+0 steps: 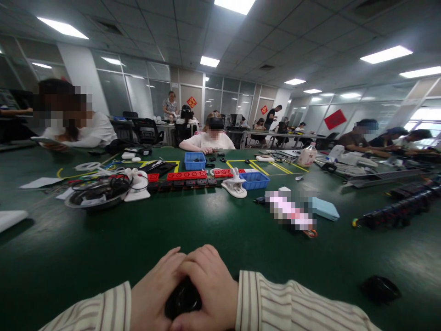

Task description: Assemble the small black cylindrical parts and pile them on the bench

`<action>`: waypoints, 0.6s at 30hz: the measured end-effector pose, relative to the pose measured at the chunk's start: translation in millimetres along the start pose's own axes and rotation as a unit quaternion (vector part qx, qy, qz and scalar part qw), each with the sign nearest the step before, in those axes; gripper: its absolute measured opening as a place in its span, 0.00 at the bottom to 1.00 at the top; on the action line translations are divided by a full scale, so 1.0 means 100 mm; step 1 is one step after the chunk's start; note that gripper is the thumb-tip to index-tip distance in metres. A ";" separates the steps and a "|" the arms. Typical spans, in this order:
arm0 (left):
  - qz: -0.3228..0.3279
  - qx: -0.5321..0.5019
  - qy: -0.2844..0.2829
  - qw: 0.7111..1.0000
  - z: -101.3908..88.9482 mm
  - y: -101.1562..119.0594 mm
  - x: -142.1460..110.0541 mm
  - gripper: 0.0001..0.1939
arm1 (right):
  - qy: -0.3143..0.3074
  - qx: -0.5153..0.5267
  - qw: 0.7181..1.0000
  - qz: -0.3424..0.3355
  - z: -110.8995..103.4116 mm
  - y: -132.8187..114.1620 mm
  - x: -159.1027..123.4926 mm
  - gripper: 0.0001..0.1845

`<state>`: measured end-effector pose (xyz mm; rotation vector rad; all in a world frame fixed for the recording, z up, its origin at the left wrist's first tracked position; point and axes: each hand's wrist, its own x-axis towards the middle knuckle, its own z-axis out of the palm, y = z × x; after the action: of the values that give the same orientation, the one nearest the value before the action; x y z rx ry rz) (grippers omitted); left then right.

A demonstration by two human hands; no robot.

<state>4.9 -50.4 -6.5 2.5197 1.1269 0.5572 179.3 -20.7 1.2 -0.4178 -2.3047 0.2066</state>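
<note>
A glossy black rounded object (183, 299) sits between my two hands at the bottom centre, close to the table's near edge. My left hand (155, 289) curls round its left side, its fingers partly covered by the other hand. From the right, my right hand (208, 285) wraps over the top of it, with the thumb along the near side. Most of the object is hidden by the fingers, so its exact kind cannot be made out. Another dark rounded thing (381, 289) lies apart on the table at the right.
On the green table (206, 225) stand a metal bowl (74, 201) of cables, red and black socket strips (186, 175), a white clip-on item (234, 185), blue bins (195, 161) and a light blue box (324, 209). A person (210, 138) sits opposite; others sit left and right.
</note>
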 end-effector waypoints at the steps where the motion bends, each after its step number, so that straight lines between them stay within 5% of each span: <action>1: -0.007 -0.001 -0.001 1.000 -0.01 0.02 0.01 0.39 | 0.006 -0.010 1.000 0.012 0.02 0.01 -0.01 0.34; 8: 0.001 -0.047 -0.028 0.998 -0.08 0.03 0.08 0.18 | -0.031 -0.041 0.998 -0.034 0.02 -0.01 -0.02 0.23; 18: 0.016 -0.080 -0.055 0.995 -0.10 0.00 0.10 0.31 | -0.059 -0.021 0.961 -0.269 0.16 0.06 -0.06 0.07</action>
<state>6.2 -41.4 4.6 2.4023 0.9640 0.4887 173.1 -17.6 -15.5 0.2153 -2.4468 -0.0911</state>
